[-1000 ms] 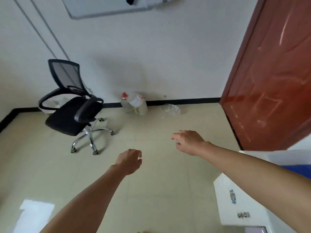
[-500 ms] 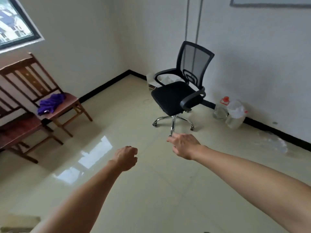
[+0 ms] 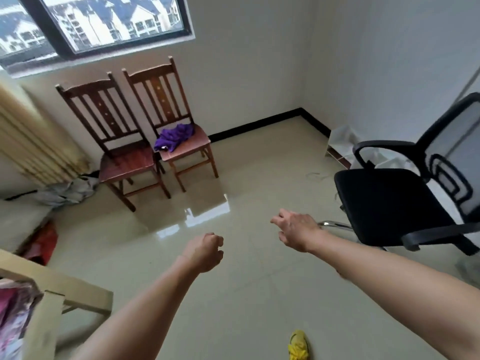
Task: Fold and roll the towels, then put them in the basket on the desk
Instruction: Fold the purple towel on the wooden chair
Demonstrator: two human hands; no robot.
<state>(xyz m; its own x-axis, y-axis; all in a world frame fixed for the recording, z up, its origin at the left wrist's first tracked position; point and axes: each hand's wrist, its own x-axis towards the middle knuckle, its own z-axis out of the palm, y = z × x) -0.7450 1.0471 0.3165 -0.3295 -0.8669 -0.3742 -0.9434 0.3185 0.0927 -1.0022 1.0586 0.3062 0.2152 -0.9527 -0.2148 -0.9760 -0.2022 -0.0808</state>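
A crumpled purple towel (image 3: 174, 137) lies on the seat of the right one of two wooden chairs (image 3: 185, 149) under the window. Both my arms reach forward over the floor, far short of it. My left hand (image 3: 205, 252) has its fingers loosely curled and holds nothing. My right hand (image 3: 294, 228) hangs relaxed with fingers slightly bent, also holding nothing. No basket is in view.
A black mesh office chair (image 3: 405, 203) stands close on the right. The second wooden chair (image 3: 124, 165) is left of the first. A beige desk corner (image 3: 65, 294) with a cardboard box (image 3: 39, 323) is at lower left. A yellow shoe (image 3: 298, 345) shows at the bottom.
The view has swung left: from the door and office chair to the window wall with the wooden chairs and purple towel. Both hands keep the same outstretched pose, holding nothing.
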